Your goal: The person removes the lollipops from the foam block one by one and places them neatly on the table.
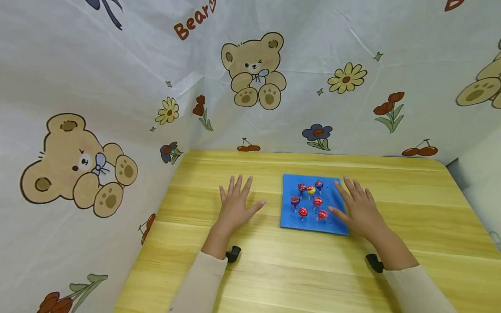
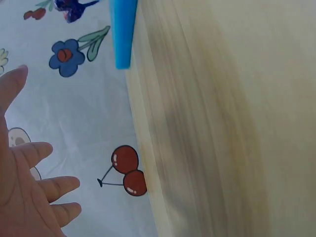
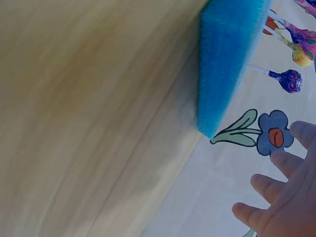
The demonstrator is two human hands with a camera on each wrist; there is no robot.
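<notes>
Cream fabric sleeves nearest head camera; left hand, right hand apart, fingers spread. Blue square foam board with bright, round wrapped lollipops between them, nearer right. Left wrist: board apart from fingers. Right wrist: same.

- Your board is plain blue.
- On it you have red-and-white lollipops on the near side, purple lollipops at the left and far side, and a yellow-and-red lollipop.
- Your table shows streaked yellow wood grain.
- Your far and left backdrop is white, printed with tan bears, yellow daisies and red cherries.
- Your sleeves are cream.
</notes>
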